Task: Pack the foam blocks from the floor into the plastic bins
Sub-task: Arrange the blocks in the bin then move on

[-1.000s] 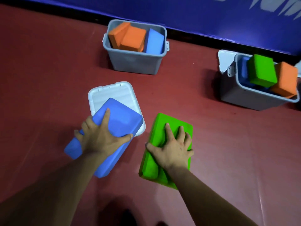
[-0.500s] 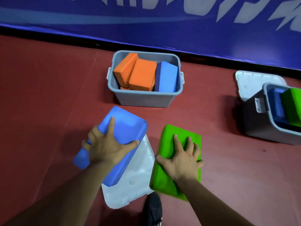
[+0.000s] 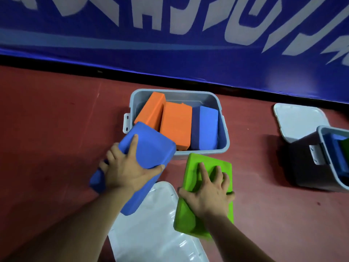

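Note:
My left hand (image 3: 126, 167) grips a blue foam block (image 3: 149, 148) and holds it in the air, its far end over the near left corner of a grey bin (image 3: 224, 137). Inside that bin stand two orange blocks (image 3: 175, 125) and a blue block (image 3: 204, 127). My right hand (image 3: 209, 190) grips a green foam block (image 3: 205, 163), thumb on its left edge and fingers spread over its top, just in front of the bin.
A white lid (image 3: 156, 229) lies on the red floor beneath my arms. At the right edge sits a second grey bin (image 3: 321, 148) with blue and green blocks, and another white lid (image 3: 300, 120) lies behind it. A blue banner wall closes the back.
Both hands have carried their blocks forward to the bin. The blue block now overlaps the bin's near corner, and the white lid has fallen behind, under my arms.

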{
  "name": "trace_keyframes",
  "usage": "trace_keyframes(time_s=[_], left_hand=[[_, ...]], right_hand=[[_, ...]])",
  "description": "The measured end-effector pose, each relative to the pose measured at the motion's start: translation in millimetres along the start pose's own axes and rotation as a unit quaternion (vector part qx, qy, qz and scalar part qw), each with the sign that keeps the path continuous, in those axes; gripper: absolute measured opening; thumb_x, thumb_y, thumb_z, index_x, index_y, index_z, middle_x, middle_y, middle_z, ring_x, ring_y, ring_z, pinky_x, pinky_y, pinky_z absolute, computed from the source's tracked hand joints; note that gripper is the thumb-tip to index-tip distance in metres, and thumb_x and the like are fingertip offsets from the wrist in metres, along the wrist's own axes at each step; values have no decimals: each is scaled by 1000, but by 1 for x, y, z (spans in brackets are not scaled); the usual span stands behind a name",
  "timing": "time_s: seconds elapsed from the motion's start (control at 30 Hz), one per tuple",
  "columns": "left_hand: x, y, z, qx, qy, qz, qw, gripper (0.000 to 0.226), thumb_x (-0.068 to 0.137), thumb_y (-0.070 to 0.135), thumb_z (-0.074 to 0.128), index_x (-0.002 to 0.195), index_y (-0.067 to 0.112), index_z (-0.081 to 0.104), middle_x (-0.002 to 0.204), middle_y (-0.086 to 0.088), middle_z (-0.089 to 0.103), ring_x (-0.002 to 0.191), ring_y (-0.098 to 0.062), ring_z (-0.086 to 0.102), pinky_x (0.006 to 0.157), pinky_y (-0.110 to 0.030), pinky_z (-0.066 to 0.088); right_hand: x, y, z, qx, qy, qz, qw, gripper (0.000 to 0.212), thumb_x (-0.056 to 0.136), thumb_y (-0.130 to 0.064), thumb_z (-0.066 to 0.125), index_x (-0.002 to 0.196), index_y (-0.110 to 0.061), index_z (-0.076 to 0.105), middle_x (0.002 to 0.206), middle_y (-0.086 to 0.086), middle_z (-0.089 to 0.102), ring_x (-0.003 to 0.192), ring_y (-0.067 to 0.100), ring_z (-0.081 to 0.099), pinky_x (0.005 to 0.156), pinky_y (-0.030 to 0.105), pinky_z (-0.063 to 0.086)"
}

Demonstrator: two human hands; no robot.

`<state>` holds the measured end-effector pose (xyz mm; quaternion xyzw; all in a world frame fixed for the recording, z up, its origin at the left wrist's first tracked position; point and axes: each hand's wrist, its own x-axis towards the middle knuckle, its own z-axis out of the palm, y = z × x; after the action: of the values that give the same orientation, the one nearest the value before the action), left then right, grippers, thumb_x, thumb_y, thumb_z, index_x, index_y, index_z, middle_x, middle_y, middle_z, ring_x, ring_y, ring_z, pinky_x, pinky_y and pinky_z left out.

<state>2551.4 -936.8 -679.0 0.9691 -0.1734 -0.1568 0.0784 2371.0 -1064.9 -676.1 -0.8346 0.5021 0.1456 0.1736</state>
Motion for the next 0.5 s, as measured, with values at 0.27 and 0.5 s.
trace_keyframes(time_s=[0.27, 0.5], left_hand=[[105, 29, 1, -20, -7, -40, 999, 128, 47, 103, 44, 155, 46, 10, 140, -16, 31, 129, -36, 33, 107, -57, 30], [189, 103, 31, -35, 28, -72, 996, 126, 47, 102, 46, 154, 46, 11, 145, -16, 28, 133, -37, 31, 107, -58, 28]], right_hand=[[113, -61, -34, 26, 35, -16, 999, 111, 67, -87, 57, 159, -46, 10, 169, 5, -3, 152, 31, -3, 111, 65, 22], [251, -50, -45, 34, 31, -62, 997, 115, 64, -90, 59, 159, -44, 15, 170, 5, 0, 154, 31, -2, 112, 67, 21]])
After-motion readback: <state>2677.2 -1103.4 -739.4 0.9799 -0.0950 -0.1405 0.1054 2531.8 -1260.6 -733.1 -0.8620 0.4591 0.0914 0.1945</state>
